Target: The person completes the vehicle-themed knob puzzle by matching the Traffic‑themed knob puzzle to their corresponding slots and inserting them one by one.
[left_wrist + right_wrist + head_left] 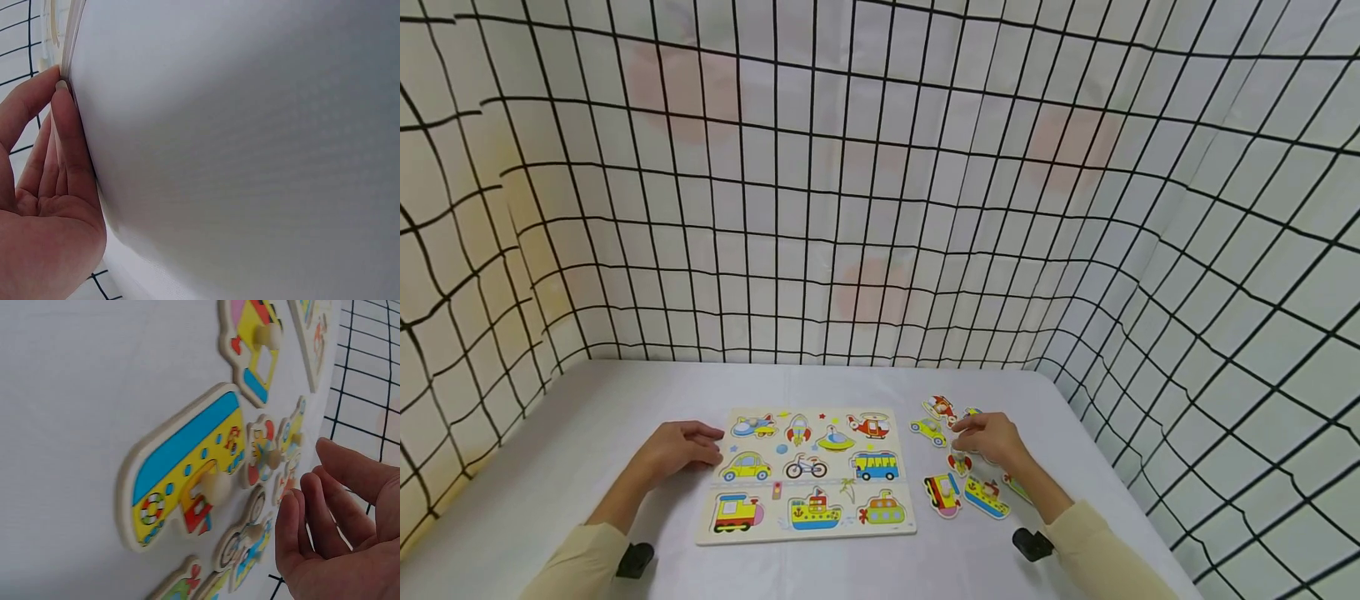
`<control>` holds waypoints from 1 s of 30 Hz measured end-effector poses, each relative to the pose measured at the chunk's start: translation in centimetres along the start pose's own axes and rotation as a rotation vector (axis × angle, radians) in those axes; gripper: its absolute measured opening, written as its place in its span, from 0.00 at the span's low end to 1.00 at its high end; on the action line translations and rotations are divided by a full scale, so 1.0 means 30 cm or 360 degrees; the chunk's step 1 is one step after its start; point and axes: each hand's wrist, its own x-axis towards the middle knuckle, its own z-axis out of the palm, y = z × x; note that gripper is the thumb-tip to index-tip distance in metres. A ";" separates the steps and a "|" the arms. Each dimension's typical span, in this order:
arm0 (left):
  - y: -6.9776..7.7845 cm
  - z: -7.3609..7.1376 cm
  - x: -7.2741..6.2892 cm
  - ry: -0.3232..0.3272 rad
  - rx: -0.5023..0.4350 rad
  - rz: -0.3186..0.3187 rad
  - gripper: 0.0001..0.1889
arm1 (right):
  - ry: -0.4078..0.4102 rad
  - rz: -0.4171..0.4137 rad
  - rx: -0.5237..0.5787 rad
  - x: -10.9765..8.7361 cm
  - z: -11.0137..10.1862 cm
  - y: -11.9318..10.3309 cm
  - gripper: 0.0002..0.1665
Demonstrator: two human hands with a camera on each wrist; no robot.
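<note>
A wooden peg puzzle board [838, 462] with printed vehicles lies flat on the white table. The fingertips of my left hand [672, 450] touch its left edge, index finger and thumb a little apart along it. Right of the board, my right hand [994, 439] hovers over loose knobbed pieces, its fingers relaxed with a gap between thumb and fingertips. Closest in the right wrist view is a ship piece [187, 450], with a train piece [247, 337], a rocket piece [256, 447] and a bicycle piece [231, 547] around it. The hand partly hides others in the head view.
A helicopter piece [938, 407] and a yellow car piece [928, 432] lie nearest the board's upper right side. White cloth covers the table [820, 387]. Black wire mesh [850, 225] encloses the back and both sides.
</note>
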 end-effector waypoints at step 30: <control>0.001 -0.002 0.002 0.0006 0.0024 -0.0017 0.26 | -0.0043 0.0035 0.0017 -0.023 0.032 0.086 0.08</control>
